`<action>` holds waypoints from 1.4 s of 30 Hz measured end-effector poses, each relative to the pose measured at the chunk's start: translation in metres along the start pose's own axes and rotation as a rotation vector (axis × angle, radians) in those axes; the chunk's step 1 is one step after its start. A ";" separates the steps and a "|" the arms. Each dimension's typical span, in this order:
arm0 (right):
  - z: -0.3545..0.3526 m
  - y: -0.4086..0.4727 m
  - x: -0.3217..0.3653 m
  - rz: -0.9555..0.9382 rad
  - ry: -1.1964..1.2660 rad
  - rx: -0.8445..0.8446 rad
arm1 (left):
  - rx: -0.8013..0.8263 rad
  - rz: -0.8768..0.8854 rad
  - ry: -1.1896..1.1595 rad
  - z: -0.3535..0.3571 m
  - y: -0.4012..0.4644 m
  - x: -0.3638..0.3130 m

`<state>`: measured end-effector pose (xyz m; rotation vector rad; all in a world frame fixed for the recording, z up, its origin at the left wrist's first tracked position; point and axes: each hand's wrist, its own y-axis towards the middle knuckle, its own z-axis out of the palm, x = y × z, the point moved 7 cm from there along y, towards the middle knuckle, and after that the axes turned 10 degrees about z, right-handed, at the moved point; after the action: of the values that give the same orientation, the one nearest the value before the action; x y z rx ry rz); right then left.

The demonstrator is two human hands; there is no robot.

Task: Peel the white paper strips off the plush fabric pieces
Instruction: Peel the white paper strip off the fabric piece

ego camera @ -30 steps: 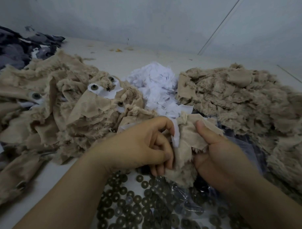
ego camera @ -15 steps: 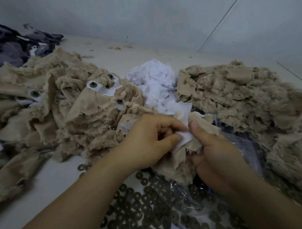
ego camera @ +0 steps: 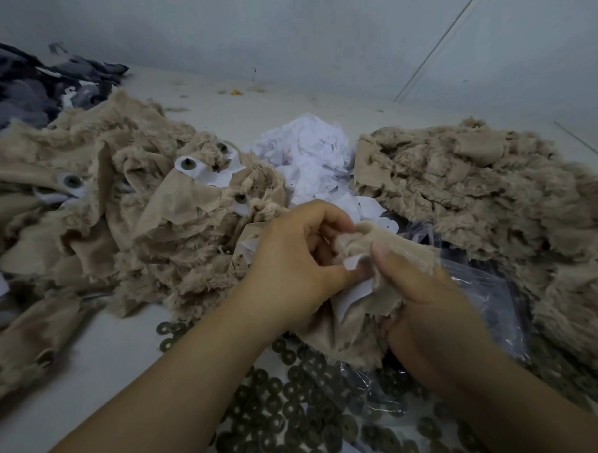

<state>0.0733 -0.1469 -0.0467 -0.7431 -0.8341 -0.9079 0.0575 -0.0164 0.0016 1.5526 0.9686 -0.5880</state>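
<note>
While both hands met mid-surface:
Left hand [ego camera: 292, 260]: pinched white paper strip [ego camera: 351, 262].
Right hand [ego camera: 426, 306]: gripped plush fabric piece [ego camera: 368, 312], thumb pressing on top.

Dark ring-shaped washers [ego camera: 297, 412] lie scattered on the table [ego camera: 93, 386] below the grip, some under a clear plastic bag [ego camera: 489, 287] just right of it. Dark grey fabric heap [ego camera: 21, 90] far up-left. Small yellowish scrap [ego camera: 234, 91] well above, near the pale wall [ego camera: 318, 32].
</note>
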 end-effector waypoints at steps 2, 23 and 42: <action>0.001 0.001 -0.001 0.028 -0.008 -0.004 | 0.030 0.064 0.066 0.005 -0.002 -0.006; 0.016 -0.006 0.005 -0.008 0.027 0.102 | -0.033 0.061 0.054 0.001 -0.002 0.005; 0.011 0.002 0.001 0.046 0.063 0.100 | -0.100 -0.082 -0.190 0.000 -0.002 0.014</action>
<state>0.0720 -0.1379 -0.0413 -0.6410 -0.7985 -0.8384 0.0630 -0.0126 -0.0111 1.3476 0.9060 -0.7200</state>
